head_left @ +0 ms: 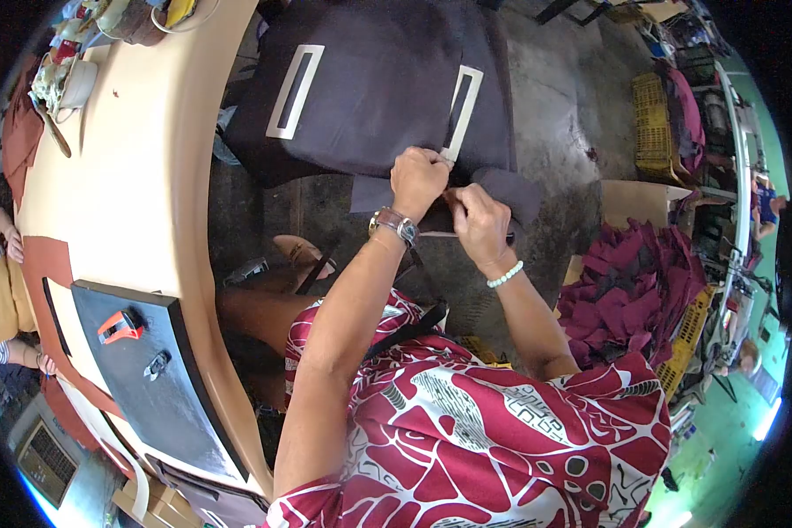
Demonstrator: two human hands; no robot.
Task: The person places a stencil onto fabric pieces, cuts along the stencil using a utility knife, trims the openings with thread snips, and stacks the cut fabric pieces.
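Note:
Dark purple-grey fabric hangs over a surface in front of me, with two cream rectangular strip frames on it, a left one and a right one. My left hand, with a watch on its wrist, is closed at the lower end of the right frame, pinching the fabric there. Close beside it, my right hand has its fingers curled together at the fabric's near edge. What it pinches is hidden by the fingers. A loose dark flap spreads to the right of my hands.
A cream-topped table runs along the left, bearing a dark board with a red-orange cutter. Another person's hand rests at its far edge. At right are a maroon cloth pile and a yellow crate.

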